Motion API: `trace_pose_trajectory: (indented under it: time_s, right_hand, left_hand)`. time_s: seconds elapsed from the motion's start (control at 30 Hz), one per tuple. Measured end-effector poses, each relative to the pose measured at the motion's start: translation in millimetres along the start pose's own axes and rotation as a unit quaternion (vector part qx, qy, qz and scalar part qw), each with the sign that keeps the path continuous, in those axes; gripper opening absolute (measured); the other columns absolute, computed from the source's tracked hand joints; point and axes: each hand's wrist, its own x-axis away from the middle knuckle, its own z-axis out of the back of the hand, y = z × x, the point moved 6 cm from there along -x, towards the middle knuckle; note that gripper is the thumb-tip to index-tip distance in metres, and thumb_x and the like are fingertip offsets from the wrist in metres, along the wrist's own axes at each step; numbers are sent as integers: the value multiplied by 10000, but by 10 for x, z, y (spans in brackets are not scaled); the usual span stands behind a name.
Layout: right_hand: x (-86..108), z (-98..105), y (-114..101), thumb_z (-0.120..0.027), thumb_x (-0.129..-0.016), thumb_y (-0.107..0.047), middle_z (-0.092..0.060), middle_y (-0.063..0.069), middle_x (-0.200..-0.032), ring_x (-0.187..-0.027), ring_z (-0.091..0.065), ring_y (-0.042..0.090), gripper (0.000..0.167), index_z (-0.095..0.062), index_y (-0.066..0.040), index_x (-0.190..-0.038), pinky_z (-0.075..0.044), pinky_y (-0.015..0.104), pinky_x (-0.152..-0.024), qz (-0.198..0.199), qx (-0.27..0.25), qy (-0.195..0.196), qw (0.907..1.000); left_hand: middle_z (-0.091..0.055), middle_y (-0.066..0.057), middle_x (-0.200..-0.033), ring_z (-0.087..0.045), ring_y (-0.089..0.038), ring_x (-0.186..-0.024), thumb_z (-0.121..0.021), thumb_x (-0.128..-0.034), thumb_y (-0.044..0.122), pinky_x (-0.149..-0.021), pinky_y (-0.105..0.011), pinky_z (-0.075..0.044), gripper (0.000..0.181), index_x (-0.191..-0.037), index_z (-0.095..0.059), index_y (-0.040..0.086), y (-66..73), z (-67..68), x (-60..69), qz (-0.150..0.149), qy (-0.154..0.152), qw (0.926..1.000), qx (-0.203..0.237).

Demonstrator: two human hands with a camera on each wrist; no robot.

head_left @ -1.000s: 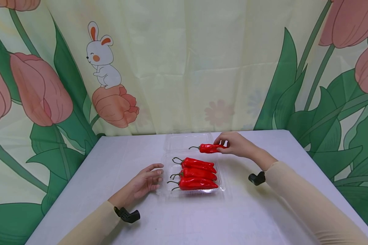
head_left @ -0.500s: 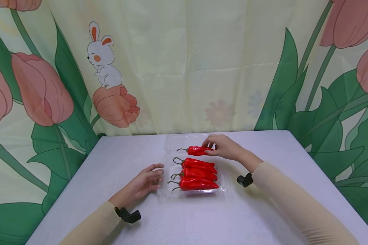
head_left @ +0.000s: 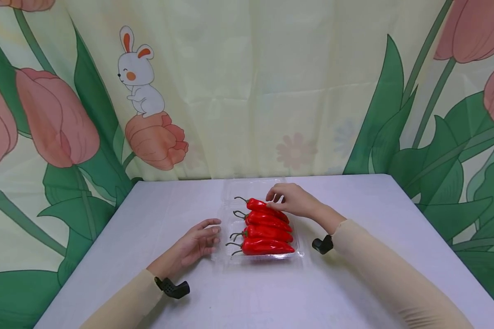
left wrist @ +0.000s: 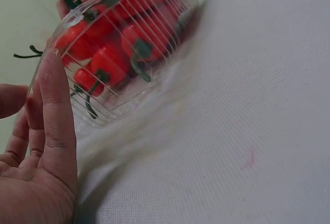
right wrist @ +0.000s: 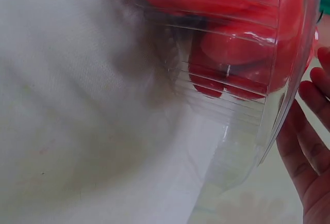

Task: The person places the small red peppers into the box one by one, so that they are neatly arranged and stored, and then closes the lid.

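Several glossy red chili peppers (head_left: 267, 233) with green stems lie side by side in a clear plastic clamshell box (head_left: 298, 253). My right hand (head_left: 294, 199) hovers over the tail of the farthest pepper (head_left: 257, 204). Its thumb appears to touch that pepper, while the other fingers are raised and loosely bent. In the right wrist view, those fingers stand spread beyond the box wall. My left hand (head_left: 197, 242) is at the box's left edge, palm inward and fingers fairly straight. The left wrist view shows a fingertip against the rim (left wrist: 77, 16).
The box's open lid (head_left: 247, 186) lies flat behind it, toward the far edge of the white table (head_left: 341, 283). A curtain (head_left: 304, 91) printed with tulips and a rabbit hangs behind the table. A small black device is strapped to each wrist.
My right hand has carried the pepper left and down into the box's far side, and its fingers have loosened from it. The left hand has stayed in place.
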Motion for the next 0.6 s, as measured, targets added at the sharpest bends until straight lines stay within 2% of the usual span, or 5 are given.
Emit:
trace_pose_trajectory:
  time_s: [0.2, 0.37, 0.5, 0.6]
  right_hand:
    - [45, 49, 37, -752, -944, -166, -731, -33, -996, -917, -675, 143, 137, -737, -153, -1080, -608, 286, -776, -36, -21, 198, 9998]
    - [95, 101, 129, -753, -950, -204, -735, -29, -974, -893, -676, 148, 109, -737, -161, -1049, -589, 289, -761, -199, 3, 543, 9983]
    - [146, 132, 271, -733, -962, -229, -745, 4, -988, -910, -683, 185, 129, -741, -137, -1052, -591, 326, -777, -739, -118, 829, 9937]
    - [204, 154, 390, -709, -975, -252, -748, 47, -1016, -936, -687, 232, 170, -741, -117, -1073, -602, 365, -801, -1300, -306, 1029, 9857]
  left_hand:
    - [-612, 39, -946, -636, -92, -765, -592, -1043, 126, -635, -235, -576, 326, -1349, -481, 116, 29, -9, 0, -2, 16, 10000, -22]
    - [-611, 41, -941, -640, -90, -761, -605, -1039, 123, -630, -236, -574, 328, -1343, -482, 116, 27, -13, -20, 13, 17, 10000, 14]
    - [-610, 34, -954, -635, -95, -771, -629, -1031, 148, -637, -235, -573, 369, -1365, -477, 116, 22, -28, -35, 53, -10, 10000, 40]
    - [-607, 29, -959, -632, -98, -772, -636, -1025, 152, -638, -234, -569, 394, -1379, -469, 110, 22, -55, -44, 66, -25, 10000, 29]
